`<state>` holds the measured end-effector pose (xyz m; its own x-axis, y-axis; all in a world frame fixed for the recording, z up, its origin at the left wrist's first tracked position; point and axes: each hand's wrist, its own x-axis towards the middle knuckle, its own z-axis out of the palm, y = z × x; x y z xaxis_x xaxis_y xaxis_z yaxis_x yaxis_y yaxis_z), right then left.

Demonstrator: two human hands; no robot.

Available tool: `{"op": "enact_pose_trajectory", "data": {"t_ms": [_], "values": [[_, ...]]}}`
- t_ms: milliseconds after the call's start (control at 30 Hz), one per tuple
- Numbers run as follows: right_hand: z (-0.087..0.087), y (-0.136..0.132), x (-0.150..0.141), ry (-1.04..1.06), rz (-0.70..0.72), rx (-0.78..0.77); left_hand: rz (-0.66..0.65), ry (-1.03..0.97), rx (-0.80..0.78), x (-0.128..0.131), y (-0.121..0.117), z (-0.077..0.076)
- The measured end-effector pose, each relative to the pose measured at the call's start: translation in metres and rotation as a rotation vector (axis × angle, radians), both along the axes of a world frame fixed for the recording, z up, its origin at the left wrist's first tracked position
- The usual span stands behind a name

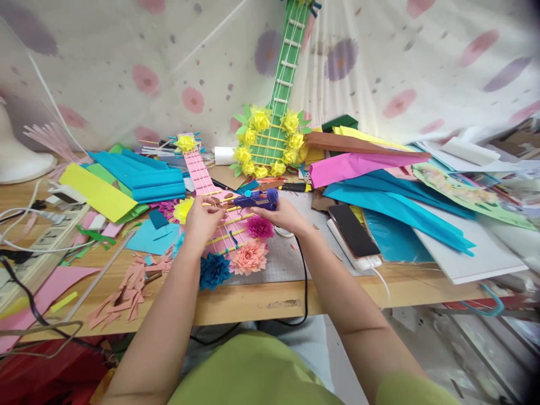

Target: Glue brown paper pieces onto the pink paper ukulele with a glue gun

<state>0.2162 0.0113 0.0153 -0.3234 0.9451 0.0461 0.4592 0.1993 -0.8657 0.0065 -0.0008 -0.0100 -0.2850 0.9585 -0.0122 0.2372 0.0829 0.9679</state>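
Note:
In my right hand (283, 216) is a dark blue glue gun (264, 198), its nozzle pointing left. My left hand (205, 218) is pinched on a small brown paper piece (226, 206), close to the nozzle. Both hands are over a pink paper guitar (219, 241) with white strings and yellow strips across its body. Around its edge sit a yellow flower (183, 210), a dark blue flower (214, 271), a peach flower (248, 257) and a magenta flower (260, 226). Part of the guitar's body is hidden under my left hand.
A green paper guitar (274, 132) with yellow flowers leans upright at the back. Folded blue crepe paper (139, 174) and peach scraps (126, 287) lie left. A phone (353, 229) rests on a white block at right. A black cord (305, 275) hangs over the table edge.

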Motion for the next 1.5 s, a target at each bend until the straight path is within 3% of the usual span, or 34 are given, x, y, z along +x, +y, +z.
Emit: {"op": "enact_pose_trajectory", "data": {"t_ms": [500, 800, 1000, 1133, 1267, 1400, 1500], "values": [[0.0, 0.002, 0.0, -0.053, -0.014, -0.008, 0.019, -0.017, -0.005, 0.004, -0.002, 0.006], [0.0, 0.004, -0.003, 0.026, 0.03, 0.007, 0.022, 0.026, -0.001, 0.005, -0.003, 0.006], [-0.001, 0.004, 0.004, 0.213, 0.009, -0.037, -0.002, -0.043, -0.025, 0.007, -0.005, 0.01], [-0.001, 0.006, 0.024, 0.424, -0.099, -0.04, -0.041, -0.128, -0.037, 0.011, -0.005, 0.015], [-0.011, 0.02, 0.055, 0.515, -0.348, 0.094, -0.064, -0.211, -0.035, 0.015, -0.005, 0.025], [-0.04, 0.038, 0.081, 0.212, -0.601, 0.075, -0.112, -0.235, -0.081, 0.017, -0.003, 0.035], [-0.065, 0.046, 0.088, -0.067, -0.642, 0.031, -0.135, -0.199, -0.09, 0.019, 0.003, 0.037]]}}
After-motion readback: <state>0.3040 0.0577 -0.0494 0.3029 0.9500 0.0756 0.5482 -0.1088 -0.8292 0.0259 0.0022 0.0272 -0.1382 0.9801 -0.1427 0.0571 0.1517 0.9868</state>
